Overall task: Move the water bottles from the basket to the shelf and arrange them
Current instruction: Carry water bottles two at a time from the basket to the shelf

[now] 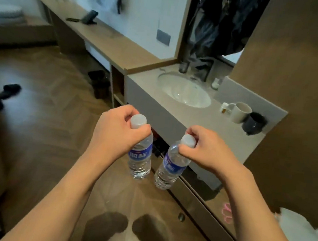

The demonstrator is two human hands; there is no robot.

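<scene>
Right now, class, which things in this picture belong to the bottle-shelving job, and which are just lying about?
Belong to the job:
left hand
left water bottle
right hand
right water bottle

Just lying about:
white mug
dark mug
sink
phone on the long counter

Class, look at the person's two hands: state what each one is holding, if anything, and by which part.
Each holds a water bottle by its neck, just under the white cap: left hand the left bottle, right hand the right bottle.
</scene>
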